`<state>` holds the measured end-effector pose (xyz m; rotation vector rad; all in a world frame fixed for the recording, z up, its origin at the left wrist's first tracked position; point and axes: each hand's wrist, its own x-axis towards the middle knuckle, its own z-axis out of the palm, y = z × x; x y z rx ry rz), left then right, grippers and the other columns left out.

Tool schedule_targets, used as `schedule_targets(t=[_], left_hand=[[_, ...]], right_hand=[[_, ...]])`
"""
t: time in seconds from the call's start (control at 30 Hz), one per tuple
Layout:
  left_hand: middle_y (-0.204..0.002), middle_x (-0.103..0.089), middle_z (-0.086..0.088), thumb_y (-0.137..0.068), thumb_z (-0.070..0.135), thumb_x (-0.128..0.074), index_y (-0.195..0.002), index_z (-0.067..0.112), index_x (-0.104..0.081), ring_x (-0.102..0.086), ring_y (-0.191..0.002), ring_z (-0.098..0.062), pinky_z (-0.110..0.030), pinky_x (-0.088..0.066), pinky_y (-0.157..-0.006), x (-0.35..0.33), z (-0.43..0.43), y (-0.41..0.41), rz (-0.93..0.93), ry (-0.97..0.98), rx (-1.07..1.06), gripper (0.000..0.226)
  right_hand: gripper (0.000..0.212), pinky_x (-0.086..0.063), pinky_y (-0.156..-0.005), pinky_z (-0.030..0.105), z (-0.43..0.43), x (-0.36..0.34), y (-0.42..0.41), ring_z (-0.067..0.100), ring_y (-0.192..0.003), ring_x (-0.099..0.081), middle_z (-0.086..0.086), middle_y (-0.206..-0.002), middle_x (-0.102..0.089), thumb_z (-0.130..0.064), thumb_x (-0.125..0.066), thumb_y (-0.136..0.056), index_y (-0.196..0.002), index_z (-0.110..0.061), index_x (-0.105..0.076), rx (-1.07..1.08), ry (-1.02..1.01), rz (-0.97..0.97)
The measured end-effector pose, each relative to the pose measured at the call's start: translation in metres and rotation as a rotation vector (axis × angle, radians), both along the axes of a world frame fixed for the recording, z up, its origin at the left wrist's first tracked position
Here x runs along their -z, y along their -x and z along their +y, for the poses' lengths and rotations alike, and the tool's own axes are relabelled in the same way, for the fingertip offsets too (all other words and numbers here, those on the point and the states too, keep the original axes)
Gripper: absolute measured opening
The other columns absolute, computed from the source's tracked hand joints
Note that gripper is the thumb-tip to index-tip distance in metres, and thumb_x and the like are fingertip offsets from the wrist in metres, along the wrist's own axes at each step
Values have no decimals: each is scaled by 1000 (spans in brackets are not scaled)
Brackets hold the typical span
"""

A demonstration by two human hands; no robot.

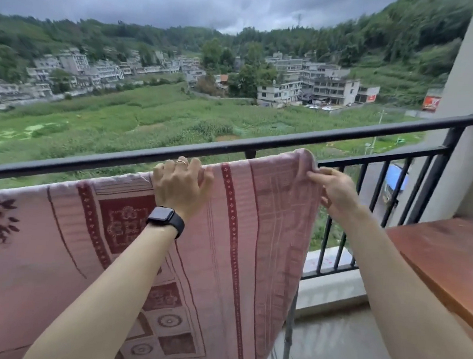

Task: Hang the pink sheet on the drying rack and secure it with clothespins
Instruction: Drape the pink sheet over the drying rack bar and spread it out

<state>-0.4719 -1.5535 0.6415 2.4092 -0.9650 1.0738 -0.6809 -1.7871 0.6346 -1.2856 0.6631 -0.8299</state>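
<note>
Basically, pink sheet (225, 235) looks soft, floppy; left hand (181, 186) curls over top edge, right hand (333, 187) pinches corner. Hold there.

We reach both bare arms forward and up, our left hand (179, 184), a ring on one finger and a dark watch on its wrist, with fingers curled over and palm down, while our right hand (333, 188) pinches with thumb and fingertips together.
</note>
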Motion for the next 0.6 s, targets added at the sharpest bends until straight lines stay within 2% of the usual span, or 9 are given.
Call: schedule_targets(t=[0.1, 0.17, 0.2, 0.23, 0.27, 0.37, 0.47, 0.57, 0.6], left_hand=[[-87, -68, -6, -95, 45, -32, -93, 18, -64, -57, -80, -24, -41, -36, -84, -7, -21, 15, 3, -18, 30, 42], [-86, -68, -4, -96, 45, -31, -92, 18, -62, -57, -77, -24, -39, -38, -80, -12, -43, 32, -3, -53, 109, 41], [-85, -68, -3, -96, 45, -31, -93, 19, -61, -58, -77, -24, -39, -39, -78, -13, -54, 40, 9, -74, 141, 40], [-85, -68, -3, -96, 46, -31, -93, 19, -62, -58, -78, -24, -39, -39, -77, -13, -64, 47, 24, -92, 154, 41], [-86, -68, -3, -96, 48, -32, -94, 19, -62, -59, -79, -25, -39, -39, -78, -11, -71, 50, 27, -98, 148, 42], [-88, -69, -4, -96, 51, -37, -96, 18, -64, -59, -79, -24, -38, -36, -77, 0, -80, 47, -37, -63, 128, 43], [-89, -69, -5, -97, 52, -38, -97, 18, -64, -59, -79, -24, -38, -37, -76, 4, -79, 41, -94, -38, 142, 43], [-90, -68, -5, -96, 52, -40, -96, 18, -63, -59, -79, -26, -39, -38, -76, 4, -78, 41, -99, -49, 137, 41], [-90, -68, -4, -96, 52, -41, -96, 18, -63, -59, -79, -26, -39, -38, -77, 4, -77, 41, -106, -55, 133, 40]], right_hand=[[31, -48, -55, 24, 10, 12, -3, 12, -72, -71, -2, -85, -76, -33, -66, -92, -113, -11, -68, -115, 1, 48], [29, -47, -47, 18, 11, 4, -2, 1, -56, -66, -13, -68, -72, -44, -55, -98, -94, -23, -75, -174, -17, 7], [37, -46, -44, 17, 6, 2, -3, 0, -50, -63, -15, -61, -68, -47, -49, -100, -82, -27, -75, -185, -36, -4], [46, -46, -45, 19, 2, 0, -3, 1, -48, -62, -15, -57, -67, -50, -46, -101, -72, -28, -73, -188, -44, 25], [50, -48, -49, 22, 1, -5, -1, 4, -50, -64, -12, -58, -68, -51, -45, -101, -70, -25, -73, -208, -34, 79], [38, -57, -64, 32, -11, -22, 8, 19, -69, -72, 3, -79, -76, -39, -53, -101, -101, -10, -77, -247, -1, 86], [26, -56, -66, 35, -27, -30, 11, 24, -70, -71, 7, -78, -74, -27, -62, -97, -99, -5, -75, -67, 33, -92], [27, -57, -69, 35, -29, -9, 5, 30, -83, -69, 13, -94, -72, -26, -61, -96, -104, -3, -73, -149, -86, -145], [28, -55, -66, 31, -26, -2, 6, 26, -77, -66, 9, -87, -69, -29, -58, -96, -96, -6, -73, -224, -132, -100]])
